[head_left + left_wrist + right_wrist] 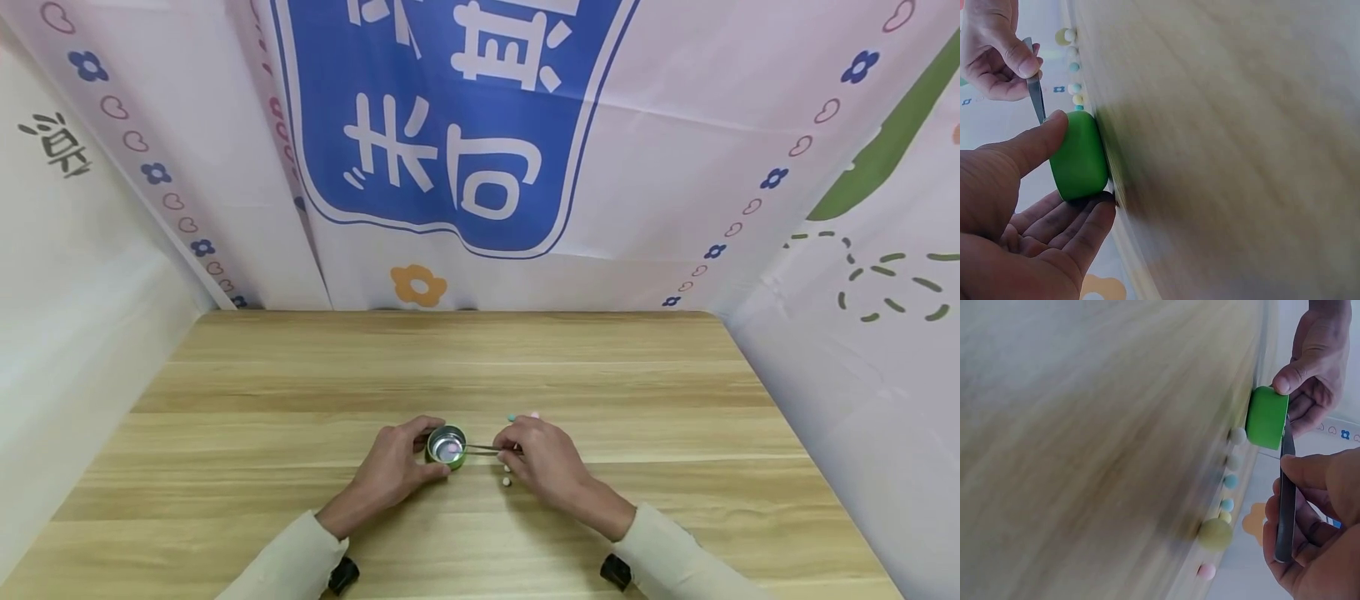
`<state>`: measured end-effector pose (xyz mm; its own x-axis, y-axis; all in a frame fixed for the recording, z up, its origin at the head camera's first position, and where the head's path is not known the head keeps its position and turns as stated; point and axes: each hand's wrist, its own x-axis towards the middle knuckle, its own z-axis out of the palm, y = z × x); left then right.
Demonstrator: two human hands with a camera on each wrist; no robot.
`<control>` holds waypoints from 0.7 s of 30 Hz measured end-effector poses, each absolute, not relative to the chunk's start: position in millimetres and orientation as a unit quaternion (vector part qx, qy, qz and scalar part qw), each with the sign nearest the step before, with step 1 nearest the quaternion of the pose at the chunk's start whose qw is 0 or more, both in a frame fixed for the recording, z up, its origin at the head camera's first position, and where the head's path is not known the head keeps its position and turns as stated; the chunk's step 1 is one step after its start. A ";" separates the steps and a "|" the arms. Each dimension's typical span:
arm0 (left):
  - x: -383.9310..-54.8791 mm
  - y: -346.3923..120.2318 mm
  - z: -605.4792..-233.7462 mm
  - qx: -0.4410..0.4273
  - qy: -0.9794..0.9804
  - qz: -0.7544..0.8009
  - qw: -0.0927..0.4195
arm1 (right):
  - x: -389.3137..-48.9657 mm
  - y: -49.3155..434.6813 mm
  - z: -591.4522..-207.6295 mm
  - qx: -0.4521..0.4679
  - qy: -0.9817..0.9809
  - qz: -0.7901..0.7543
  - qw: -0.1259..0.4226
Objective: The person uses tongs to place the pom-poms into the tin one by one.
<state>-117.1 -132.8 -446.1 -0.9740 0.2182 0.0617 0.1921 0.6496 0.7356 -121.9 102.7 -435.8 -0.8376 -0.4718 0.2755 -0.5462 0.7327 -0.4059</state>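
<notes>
A small round green tin [430,458] with a silvery inside stands upright on the table. My left hand [392,465] holds it, thumb on the near side and fingers round the far side. In the left wrist view the thumb presses near the rim of the green tin [1080,156]. My right hand [553,462] pinches metal tweezers [1285,515] between thumb and fingers. Their tips reach over the rim into the tin, where a pink ball [452,448] shows. From the right wrist view, the tips are hidden behind the tin's wall.
Several small balls lie on the wooden table [300,375] by my right hand: a white ball [1238,435], a teal ball [1230,481], a larger yellow ball [1215,535] and a pink ball [1207,571] among them. Printed cloth [675,108] hangs behind and at both sides.
</notes>
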 end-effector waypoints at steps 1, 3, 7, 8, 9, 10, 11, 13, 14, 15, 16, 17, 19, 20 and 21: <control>-117.1 -133.0 -446.2 0.113 0.908 0.402 0.016 | -121.8 102.2 -435.6 0.275 -0.927 0.243 0.076; -117.2 -133.3 -446.4 0.113 0.908 0.403 0.016 | -121.5 101.5 -435.0 0.275 -0.927 0.245 0.074; -117.5 -133.4 -446.4 0.115 0.907 0.404 0.014 | -120.9 102.6 -433.1 0.269 -0.928 0.249 0.070; -117.6 -133.2 -446.4 0.116 0.907 0.404 0.013 | -120.6 103.8 -432.1 0.266 -0.928 0.253 0.069; -117.6 -133.0 -446.3 0.116 0.907 0.404 0.013 | -120.4 105.5 -431.2 0.263 -0.927 0.258 0.069; -117.7 -132.9 -446.3 0.116 0.907 0.405 0.014 | -120.2 107.5 -430.1 0.258 -0.927 0.264 0.068; -117.7 -132.8 -446.2 0.116 0.907 0.405 0.013 | -119.9 109.8 -428.9 0.253 -0.927 0.271 0.065; -117.7 -132.6 -446.1 0.114 0.907 0.405 0.014 | -119.6 115.3 -426.4 0.242 -0.926 0.282 0.062; -117.7 -132.6 -446.1 0.114 0.907 0.405 0.015 | -119.3 118.4 -425.4 0.238 -0.926 0.286 0.061; -117.7 -132.6 -446.1 0.113 0.907 0.405 0.015 | -119.0 121.6 -424.5 0.233 -0.927 0.288 0.061; -117.8 -132.6 -446.2 0.112 0.907 0.405 0.015 | -118.7 124.9 -423.9 0.228 -0.928 0.289 0.060; -117.8 -132.7 -446.0 0.111 0.908 0.404 0.015 | -118.3 128.2 -423.6 0.224 -0.929 0.288 0.060; -117.8 -132.8 -446.0 0.111 0.908 0.403 0.016 | -117.1 135.0 -423.6 0.215 -0.933 0.283 0.062; -117.9 -132.9 -446.0 0.110 0.908 0.404 0.016 | -116.5 138.3 -424.1 0.211 -0.935 0.279 0.063; -117.9 -133.0 -445.9 0.110 0.908 0.404 0.017 | -115.8 141.8 -424.7 0.207 -0.937 0.274 0.064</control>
